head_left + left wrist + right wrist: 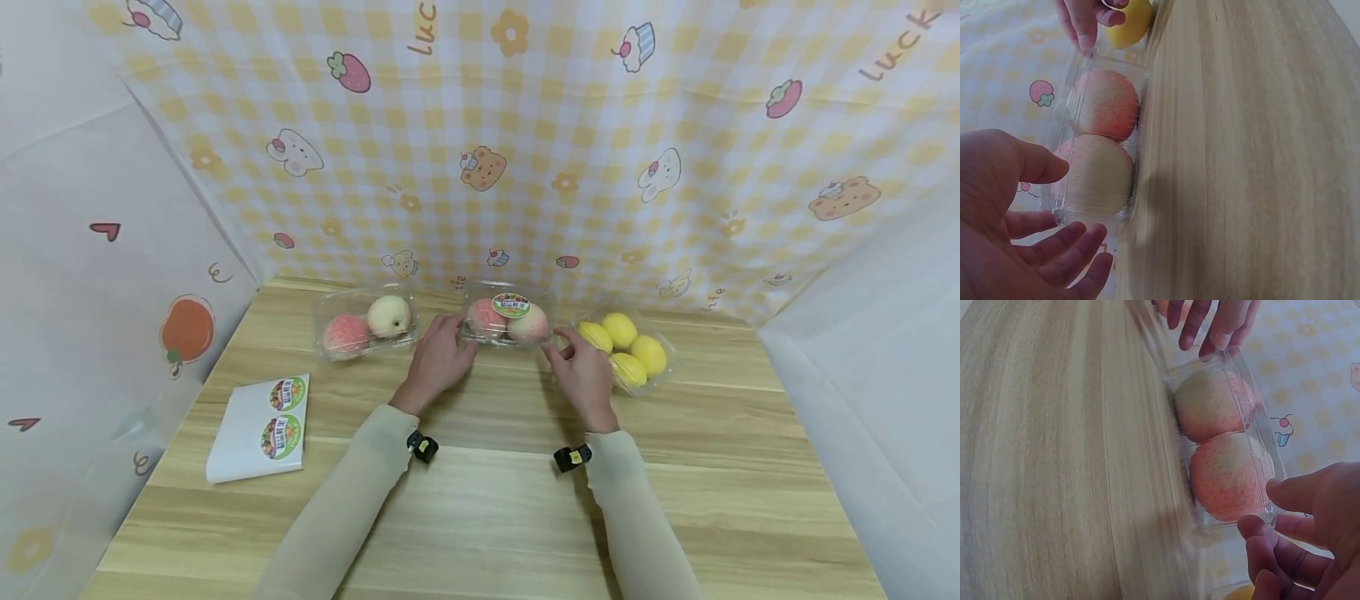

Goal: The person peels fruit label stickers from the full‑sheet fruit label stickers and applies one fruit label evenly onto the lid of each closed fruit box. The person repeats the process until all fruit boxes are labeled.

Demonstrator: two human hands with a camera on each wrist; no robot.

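Observation:
At the back of the table stands a clear plastic box (510, 341) with two peaches (487, 318) inside. An oval fruit label (511, 305) lies on its lid. My left hand (442, 357) holds the left end of this box, thumb (1047, 165) on the lid side and index finger at the corner. At the opposite end my right hand (587, 372) pinches the corner between thumb (1294, 490) and index finger. The other fingers of both hands are spread loosely beside the ends.
Left of the hands is another clear box (397, 342) holding a pink peach and a pale round fruit. On the right, a clear box (666, 375) holds several lemons. White label sheets (242, 425) with two oval labels lie front left. A checked cloth (450, 225) hangs behind.

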